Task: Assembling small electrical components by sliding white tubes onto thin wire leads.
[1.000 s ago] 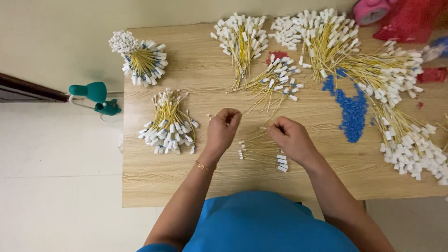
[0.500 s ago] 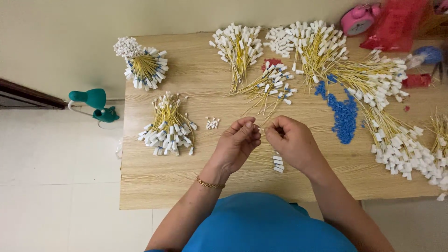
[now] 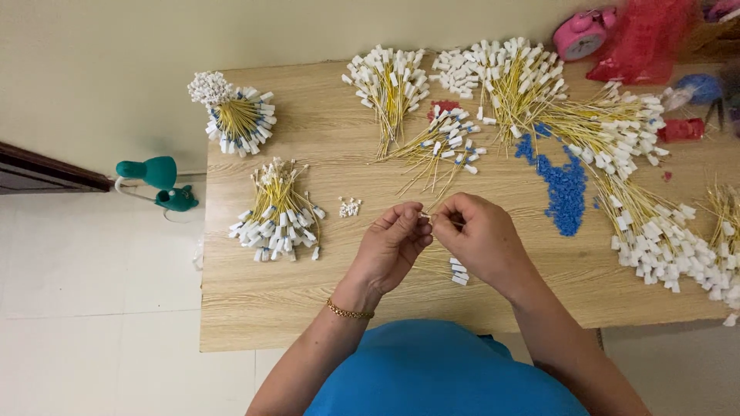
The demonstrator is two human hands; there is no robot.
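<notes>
At table centre: my left hand (image 3: 389,250) and right hand (image 3: 479,239), fingertips pinched together on one yellow wire (image 3: 428,216). Blue connector pile (image 3: 566,189) at 3 o'clock; two wire bundles (image 3: 279,214) at 9; pink clock (image 3: 580,34), red bag (image 3: 644,38) at 1.

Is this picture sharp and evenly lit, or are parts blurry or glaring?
Head view: soft, even light, no glare on the wooden table; both hands look fairly sharp; the red bag and pink clock at the top edge look softer; table edges bow slightly.
</notes>
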